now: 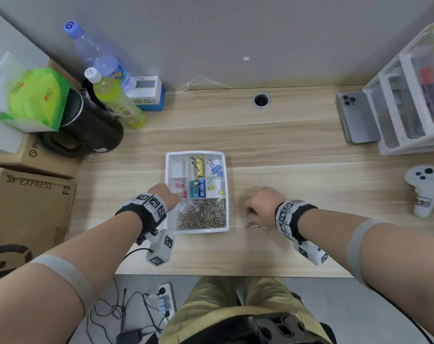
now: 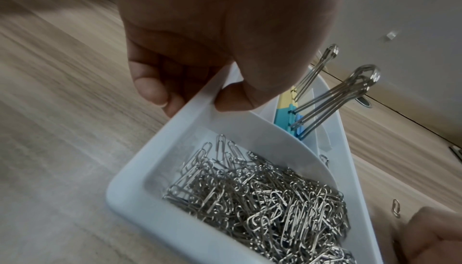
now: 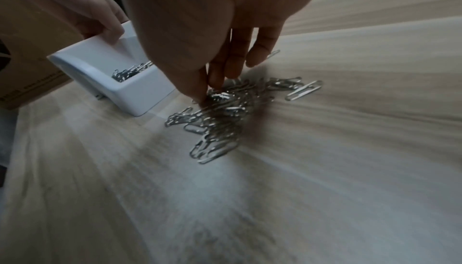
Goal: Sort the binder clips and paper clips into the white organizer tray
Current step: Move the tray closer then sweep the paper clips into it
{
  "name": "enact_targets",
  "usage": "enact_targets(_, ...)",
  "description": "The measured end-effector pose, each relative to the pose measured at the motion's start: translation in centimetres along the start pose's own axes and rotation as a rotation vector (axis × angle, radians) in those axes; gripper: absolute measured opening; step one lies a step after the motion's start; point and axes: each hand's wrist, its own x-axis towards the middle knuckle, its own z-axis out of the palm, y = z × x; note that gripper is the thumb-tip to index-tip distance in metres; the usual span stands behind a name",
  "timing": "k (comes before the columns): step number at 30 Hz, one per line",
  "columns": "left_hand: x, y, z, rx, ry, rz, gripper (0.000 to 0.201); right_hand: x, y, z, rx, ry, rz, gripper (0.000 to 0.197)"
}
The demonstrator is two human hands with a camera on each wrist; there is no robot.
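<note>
My left hand (image 1: 164, 194) pinches the left rim of the white organizer tray (image 1: 226, 192), thumb inside, fingers outside. My right hand (image 3: 220, 37), right of the tray, pinches thumb and fingertips into the loose paper clips (image 3: 220, 118) on the desk (image 1: 297, 175) beneath it.

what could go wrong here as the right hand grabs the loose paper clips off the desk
1. The right hand pinches into a tangled heap of silver paper clips; linked clips may trail and drop short of the white plastic organizer tray.
2. A stray paper clip lies apart, beyond the hand, and could be missed.
3. The left hand grips only the tray's left rim, so a bump might shift it.
</note>
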Motion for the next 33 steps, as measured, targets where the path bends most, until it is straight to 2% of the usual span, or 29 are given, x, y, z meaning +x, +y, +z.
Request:
enact_targets(2,0.0,0.0,0.0,-0.002,-0.001,-0.001,0.018,-0.2,0.8,-0.4,0.006,0.108,0.036,0.011)
enact_targets(5,0.0,0.0,0.0,0.001,-0.002,-0.002,0.020,-0.1,1.9,-0.7,-0.016,0.175,0.146,0.035)
enact_targets(7,0.1,0.0,0.1,-0.002,-0.001,-0.003,0.020,-0.1,2.1,-0.4,-0.017,0.137,0.161,0.036)
enact_targets(11,0.2,0.0,0.1,-0.011,-0.004,-0.009,0.019,-0.5,1.6,0.2,0.094,0.039,0.091,0.021)
enact_targets(13,0.3,-0.1,0.1,-0.017,-0.005,-0.008,0.019,-0.7,1.6,0.1,0.121,0.004,0.086,0.025)
enact_targets(17,0.4,-0.1,0.2,-0.017,0.000,-0.008,0.018,-1.0,2.2,0.0,0.077,0.084,0.098,0.048)
enact_targets(20,0.4,-0.1,0.1,-0.012,-0.002,-0.006,0.017,-1.3,2.7,0.0,0.067,0.088,0.126,0.070)
enact_targets(23,0.4,0.0,0.1,-0.003,-0.006,-0.006,0.019,-2.0,3.7,-0.2,0.065,0.084,0.165,0.082)
enact_targets(28,0.4,-0.1,0.1,0.004,-0.003,0.000,0.017,-3.9,6.0,-1.3,0.101,0.009,0.255,0.078)
enact_targets(33,0.3,-0.2,0.1,0.004,-0.003,0.003,0.016,-4.5,6.9,-0.9,0.164,-0.043,0.291,0.049)
